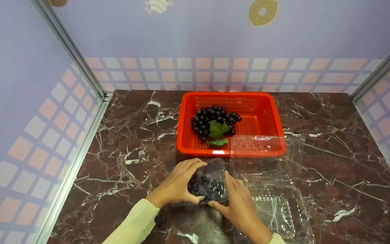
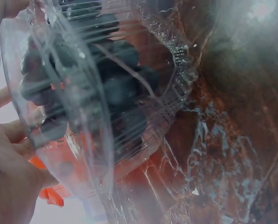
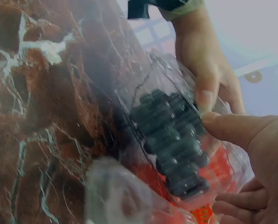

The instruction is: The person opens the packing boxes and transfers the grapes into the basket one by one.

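Note:
A clear plastic clamshell box [image 1: 212, 184] with dark grapes [image 3: 169, 135] inside is held between both hands, in front of the red basket. The left hand [image 1: 180, 183] grips its left side, thumb along the near edge and fingers over the far part. At the right side, the right hand [image 1: 239, 203] holds the box with its thumb at the near edge and fingers along the side. Seen from the left wrist, the box [image 2: 106, 93] is tilted, its lid lying over the base and the grapes showing through the wall.
Behind the box stands a red basket [image 1: 181, 135] with a bunch of dark grapes [image 1: 212, 118] and green leaves [image 1: 217, 129]. An opened, clear clamshell box [image 1: 273, 210] lies at the right, its lid overlapping the basket in the head view. Patterned walls enclose the marbled table [image 1: 124, 135].

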`<state>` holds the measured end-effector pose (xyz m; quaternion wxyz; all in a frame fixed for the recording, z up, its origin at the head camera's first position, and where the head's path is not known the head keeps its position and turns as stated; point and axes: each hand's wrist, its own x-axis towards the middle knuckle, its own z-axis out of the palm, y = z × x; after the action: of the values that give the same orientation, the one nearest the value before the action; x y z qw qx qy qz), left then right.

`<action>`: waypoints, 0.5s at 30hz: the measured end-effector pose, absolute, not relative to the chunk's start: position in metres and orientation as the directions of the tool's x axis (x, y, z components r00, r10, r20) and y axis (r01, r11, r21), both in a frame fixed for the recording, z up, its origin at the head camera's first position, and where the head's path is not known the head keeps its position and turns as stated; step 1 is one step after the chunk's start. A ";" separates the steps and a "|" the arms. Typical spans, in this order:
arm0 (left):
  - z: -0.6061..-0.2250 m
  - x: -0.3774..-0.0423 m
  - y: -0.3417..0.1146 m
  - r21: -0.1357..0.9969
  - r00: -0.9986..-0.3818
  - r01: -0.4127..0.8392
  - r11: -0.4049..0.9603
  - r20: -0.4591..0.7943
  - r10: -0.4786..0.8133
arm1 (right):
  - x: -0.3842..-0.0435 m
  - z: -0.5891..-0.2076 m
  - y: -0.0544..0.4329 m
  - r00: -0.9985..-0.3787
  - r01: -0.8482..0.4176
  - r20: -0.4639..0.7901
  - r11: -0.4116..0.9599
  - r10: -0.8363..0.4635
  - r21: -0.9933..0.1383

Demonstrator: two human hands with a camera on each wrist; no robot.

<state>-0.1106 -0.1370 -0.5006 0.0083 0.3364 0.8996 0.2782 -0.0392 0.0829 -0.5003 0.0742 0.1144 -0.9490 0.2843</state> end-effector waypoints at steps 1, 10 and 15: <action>-0.501 -0.110 -0.137 0.507 -0.775 0.599 0.620 0.173 0.608 | -0.039 -0.501 0.081 -0.964 -0.253 0.207 0.822 -0.168 -0.511; -0.503 -0.109 -0.134 0.521 -0.782 0.590 0.617 0.179 0.597 | -0.035 -0.504 0.066 -0.965 -0.208 0.238 0.878 -0.111 -0.432; -0.504 -0.109 -0.134 0.523 -0.781 0.594 0.611 0.196 0.593 | -0.035 -0.506 0.061 -0.965 -0.184 0.251 0.889 -0.081 -0.420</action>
<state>-0.1086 -0.1341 -0.5038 -0.0013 0.3308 0.8974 0.2919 -0.0350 0.0609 -0.5056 0.1140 0.0686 -0.9650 0.2258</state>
